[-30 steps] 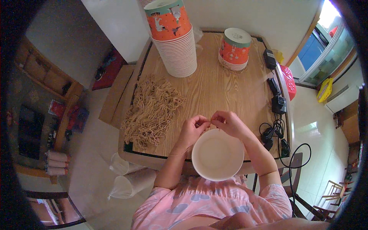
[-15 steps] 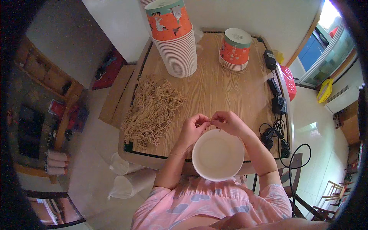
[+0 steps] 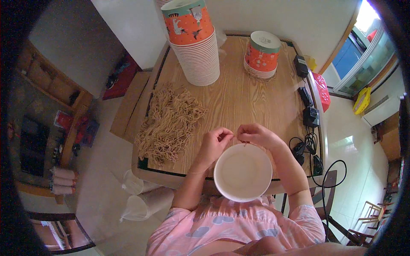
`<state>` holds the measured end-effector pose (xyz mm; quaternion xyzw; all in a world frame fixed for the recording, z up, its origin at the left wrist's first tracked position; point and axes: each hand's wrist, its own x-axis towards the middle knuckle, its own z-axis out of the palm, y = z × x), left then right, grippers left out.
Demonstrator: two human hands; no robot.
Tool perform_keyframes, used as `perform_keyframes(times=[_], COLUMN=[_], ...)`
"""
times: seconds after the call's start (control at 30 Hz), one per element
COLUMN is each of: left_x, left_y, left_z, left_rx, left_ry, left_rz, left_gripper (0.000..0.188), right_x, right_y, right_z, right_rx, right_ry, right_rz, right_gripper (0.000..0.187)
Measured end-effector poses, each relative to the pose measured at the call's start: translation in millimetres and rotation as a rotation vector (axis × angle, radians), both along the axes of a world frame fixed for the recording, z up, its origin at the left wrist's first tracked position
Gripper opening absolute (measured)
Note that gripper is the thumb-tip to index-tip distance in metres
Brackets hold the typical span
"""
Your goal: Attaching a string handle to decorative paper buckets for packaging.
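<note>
Pressing thumb to finger in the left grip (image 3: 216, 141), curling the right grip (image 3: 259, 137) just beside; cannot tell around what. Apparently fitting brownish cord (image 3: 245, 144) to the white paper bucket (image 3: 243, 173), just bodyward of both grips. Next, likely calling for a gentle, snug pull.

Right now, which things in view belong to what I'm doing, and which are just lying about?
Likely in the job:
open white tub beside your left hand and right hand
tan cord pile
tall tub stack
short tub stack

Likely just lying about:
black adapters
black cables
cardboard
</note>
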<state>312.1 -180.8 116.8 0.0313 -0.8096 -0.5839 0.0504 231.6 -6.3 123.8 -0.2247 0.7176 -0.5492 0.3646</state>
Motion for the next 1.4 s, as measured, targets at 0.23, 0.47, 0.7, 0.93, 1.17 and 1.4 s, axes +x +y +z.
perform_keyframes(times=[0.23,0.47,0.7,0.93,1.17,1.4], left_x=[-6,-7,-2,9,40,51], left_y=[-10,-4,2,3,1,-3], left_z=[-23,-30,-16,3,45,41], left_rx=[-0.027,-0.004,0.391,0.303,0.457,0.337], left_ry=[0.104,-0.152,-0.132,-0.131,0.031,-0.025], left_rz=[0.151,-0.004,-0.276,-0.118,-0.209,-0.361], left_gripper=[0.007,0.011,0.023,0.009,0.008,0.008], right_x=[-4,4,6,20,58,74], right_y=[13,17,13,13,14,21], right_z=[-21,-19,-16,23,80,74], right_rx=[-0.131,-0.021,-0.103,-0.077,-0.088,-0.013], right_ry=[-0.233,-0.103,-0.184,-0.120,0.234,0.292], right_rz=[0.076,0.036,0.039,-0.019,0.049,0.113], right_gripper=[0.015,0.016,0.010,0.008,0.011,0.012])
